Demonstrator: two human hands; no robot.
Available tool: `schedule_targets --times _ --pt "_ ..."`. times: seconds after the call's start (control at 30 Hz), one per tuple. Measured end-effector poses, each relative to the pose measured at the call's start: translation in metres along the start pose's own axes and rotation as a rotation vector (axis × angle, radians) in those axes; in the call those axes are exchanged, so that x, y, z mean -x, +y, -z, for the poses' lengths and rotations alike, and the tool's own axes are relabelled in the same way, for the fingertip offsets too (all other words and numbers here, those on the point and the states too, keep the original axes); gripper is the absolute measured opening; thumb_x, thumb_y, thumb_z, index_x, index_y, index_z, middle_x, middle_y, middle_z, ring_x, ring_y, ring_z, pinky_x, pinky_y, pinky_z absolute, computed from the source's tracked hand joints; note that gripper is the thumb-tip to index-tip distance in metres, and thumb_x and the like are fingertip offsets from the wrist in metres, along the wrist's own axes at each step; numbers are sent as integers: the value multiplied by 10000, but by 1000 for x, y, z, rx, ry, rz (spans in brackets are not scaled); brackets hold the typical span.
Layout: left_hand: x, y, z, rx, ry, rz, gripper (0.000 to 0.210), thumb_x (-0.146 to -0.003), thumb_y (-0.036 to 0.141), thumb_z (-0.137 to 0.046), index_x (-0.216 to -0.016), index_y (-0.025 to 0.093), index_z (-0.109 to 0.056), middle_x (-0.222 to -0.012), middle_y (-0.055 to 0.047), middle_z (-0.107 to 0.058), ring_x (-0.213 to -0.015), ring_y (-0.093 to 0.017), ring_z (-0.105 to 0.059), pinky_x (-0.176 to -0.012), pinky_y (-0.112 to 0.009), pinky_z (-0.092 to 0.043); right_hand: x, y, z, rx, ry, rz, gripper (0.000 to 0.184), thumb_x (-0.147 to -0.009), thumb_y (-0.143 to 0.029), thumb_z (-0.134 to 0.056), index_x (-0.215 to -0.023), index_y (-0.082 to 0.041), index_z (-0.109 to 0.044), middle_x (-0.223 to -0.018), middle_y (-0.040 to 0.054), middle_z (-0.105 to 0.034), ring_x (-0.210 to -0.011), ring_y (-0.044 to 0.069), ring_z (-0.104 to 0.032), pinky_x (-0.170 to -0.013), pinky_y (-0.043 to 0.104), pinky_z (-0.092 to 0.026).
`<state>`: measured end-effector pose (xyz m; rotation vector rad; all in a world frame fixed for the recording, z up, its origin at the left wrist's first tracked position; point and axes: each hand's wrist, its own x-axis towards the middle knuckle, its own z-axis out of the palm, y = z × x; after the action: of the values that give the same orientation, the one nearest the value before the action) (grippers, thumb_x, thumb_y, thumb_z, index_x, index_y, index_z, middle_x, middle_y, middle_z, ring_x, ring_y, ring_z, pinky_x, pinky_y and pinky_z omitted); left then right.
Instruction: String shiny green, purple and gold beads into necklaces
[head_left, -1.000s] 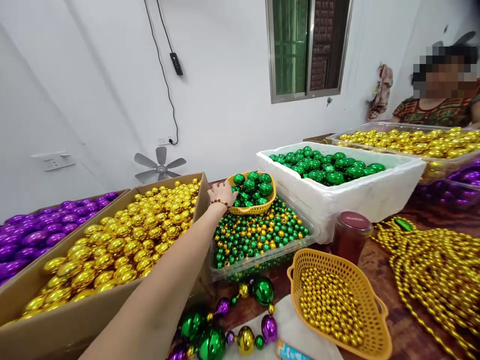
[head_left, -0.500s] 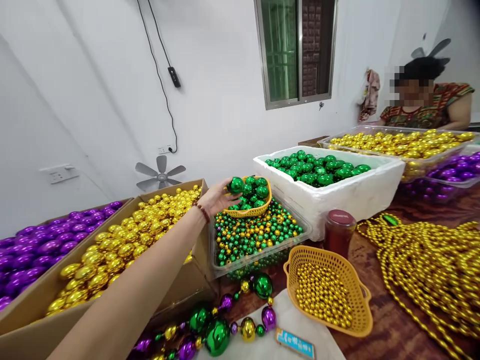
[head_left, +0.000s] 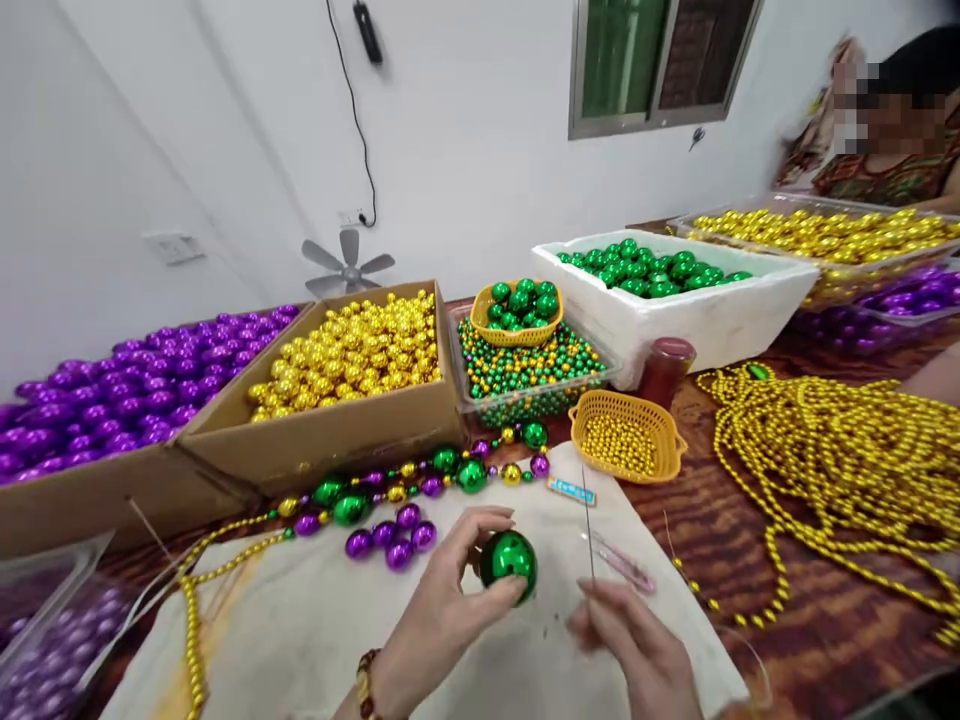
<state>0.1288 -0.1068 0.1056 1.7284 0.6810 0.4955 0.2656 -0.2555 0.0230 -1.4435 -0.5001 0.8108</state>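
Left hand (head_left: 442, 610) fingers clamped on green ball (head_left: 508, 560); right hand (head_left: 630, 640) pinches needle (head_left: 587, 530); best turn ball's hole toward needle tip, hold steady

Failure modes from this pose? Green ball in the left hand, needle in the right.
1. The needle points up, pinched in the right hand close to the left hand: a prick seems possible.
2. The glossy green ball is held only by fingertips; it may slip and roll off the white cloth.
3. The loose purple balls nearby might get knocked.
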Motion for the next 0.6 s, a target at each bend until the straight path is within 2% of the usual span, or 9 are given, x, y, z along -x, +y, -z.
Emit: schedule_targets --times 0.07,0.13,0.23,0.3,0.37,0.47,0.6 --pt "20 -3 -8 -119 12 -57 360 -800 264 -678 -1150 305 -604 -1283 -69 -513 -1199 -256 -482 -995 -386 -392 -14 -4 -16 -196 4 34 268 -879 -411 -597 -1008 -185 -662 -800 28 -677 -760 170 -609 -733 290 -505" --pt "32 -6 -13 -192 39 -83 433 -810 290 -674 -1227 334 -564 -1253 -68 -533 -1176 -255 -499 -986 -397 -401 -22 -8 -36 -326 10 36 236 -873 -373 -610 -1009 -184 -647 -797 22 -670 -765 166 -616 -732 286 -498" --pt "43 -16 -19 -274 160 -105 567 -778 316 -712 -1300 338 -491 -1198 -71 -589 -1094 -267 -553 -906 -411 -451 -23 -9 -64 -420 0 -9 209 -845 -349 -639 -963 -176 -639 -770 5 -651 -716 150 -608 -668 251 -486" --pt "49 -28 -26 -293 259 -145 504 -786 299 -702 -1257 325 -525 -1197 -72 -602 -1086 -275 -565 -888 -415 -466 -18 -5 -78 -452 24 -27 206 -834 -342 -648 -951 -173 -634 -770 2 -649 -698 142 -598 -645 231 -474" --pt "54 -40 -35 -293 337 -210 441 -813 264 -670 -1234 323 -554 -1254 -72 -573 -1146 -276 -540 -939 -423 -454 -13 3 -86 -482 66 -34 203 -836 -337 -646 -954 -173 -624 -775 2 -650 -702 138 -595 -648 225 -471" --pt "61 -54 -46 -284 422 -235 532 -813 236 -667 -1312 331 -510 -1327 -82 -506 -1233 -281 -480 -1008 -438 -426 -10 11 -91 -491 103 -26 200 -847 -337 -634 -960 -173 -616 -772 -1 -643 -704 137 -595 -652 226 -472" --pt "65 -60 -45 -121 432 -181 496 -838 234 -637 -1312 320 -519 -1297 -92 -523 -1210 -278 -510 -986 -436 -461 -9 11 -86 -397 86 16 213 -870 -324 -616 -1019 -173 -623 -810 9 -662 -766 139 -608 -690 223 -478"
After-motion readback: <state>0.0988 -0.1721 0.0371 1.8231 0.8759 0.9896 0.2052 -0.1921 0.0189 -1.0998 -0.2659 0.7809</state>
